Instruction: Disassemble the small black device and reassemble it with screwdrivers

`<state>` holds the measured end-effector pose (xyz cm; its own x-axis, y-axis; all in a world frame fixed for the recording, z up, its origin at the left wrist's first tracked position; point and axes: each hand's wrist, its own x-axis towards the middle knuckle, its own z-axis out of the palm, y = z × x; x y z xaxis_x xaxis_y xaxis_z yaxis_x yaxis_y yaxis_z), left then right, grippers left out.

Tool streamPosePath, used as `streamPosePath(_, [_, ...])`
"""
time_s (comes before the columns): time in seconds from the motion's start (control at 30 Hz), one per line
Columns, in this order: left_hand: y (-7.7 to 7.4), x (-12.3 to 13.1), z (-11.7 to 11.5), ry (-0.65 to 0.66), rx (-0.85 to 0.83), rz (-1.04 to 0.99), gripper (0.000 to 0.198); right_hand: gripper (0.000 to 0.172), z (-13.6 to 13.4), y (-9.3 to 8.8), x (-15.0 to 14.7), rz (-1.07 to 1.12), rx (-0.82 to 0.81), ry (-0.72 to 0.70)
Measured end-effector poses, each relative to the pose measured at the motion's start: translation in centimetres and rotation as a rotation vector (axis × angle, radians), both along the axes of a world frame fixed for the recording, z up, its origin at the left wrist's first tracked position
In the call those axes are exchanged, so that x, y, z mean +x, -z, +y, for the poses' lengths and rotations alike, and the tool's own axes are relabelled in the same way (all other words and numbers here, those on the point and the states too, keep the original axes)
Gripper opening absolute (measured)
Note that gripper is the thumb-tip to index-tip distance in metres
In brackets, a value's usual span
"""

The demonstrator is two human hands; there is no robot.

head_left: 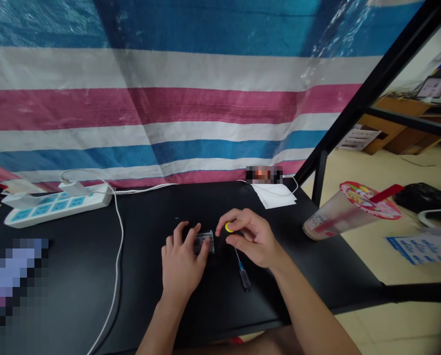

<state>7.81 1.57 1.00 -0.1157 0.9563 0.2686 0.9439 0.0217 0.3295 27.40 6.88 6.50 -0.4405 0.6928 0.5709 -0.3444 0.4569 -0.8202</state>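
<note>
While the left hand (181,264) lay spread with its thumb on the clear case (200,240) atop the black table (150,212), the right hand (255,241) pinched a yellow piece (228,227) just beside it — the two hands apart. The case seemed light, stiff and slick — likely brittle, so its side edges promised the safest hold; a screwdriver (244,277) lay near.

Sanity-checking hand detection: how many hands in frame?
2. The left hand is near centre, thumb over a clear case; the right hand is just right of it, holding a yellow-ended object. No others show.
</note>
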Motion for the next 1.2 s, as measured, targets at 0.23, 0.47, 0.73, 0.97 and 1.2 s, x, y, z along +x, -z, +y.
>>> streamPosePath(0.23, [-0.1,0.0,0.1,-0.003,-0.011,-0.003,0.042,0.015,-0.3,-0.1,0.0,-0.030,0.020,-0.004])
streamPosePath(0.47, [-0.1,0.0,0.1,-0.001,-0.016,-0.007,0.043,0.018,0.0,0.0,0.2,-0.013,0.012,0.025])
streamPosePath(0.73, [-0.4,0.0,0.0,-0.003,-0.034,-0.005,0.043,0.016,-0.4,0.2,0.0,-0.005,0.078,0.051])
streamPosePath(0.97, [-0.2,0.0,0.0,0.000,-0.029,-0.011,0.044,0.017,-0.1,0.1,-0.4,-0.002,0.159,0.151])
streamPosePath(1.2, [-0.4,0.1,0.1,-0.006,-0.042,-0.011,0.044,0.016,-0.3,0.4,0.1,-0.021,0.145,0.125])
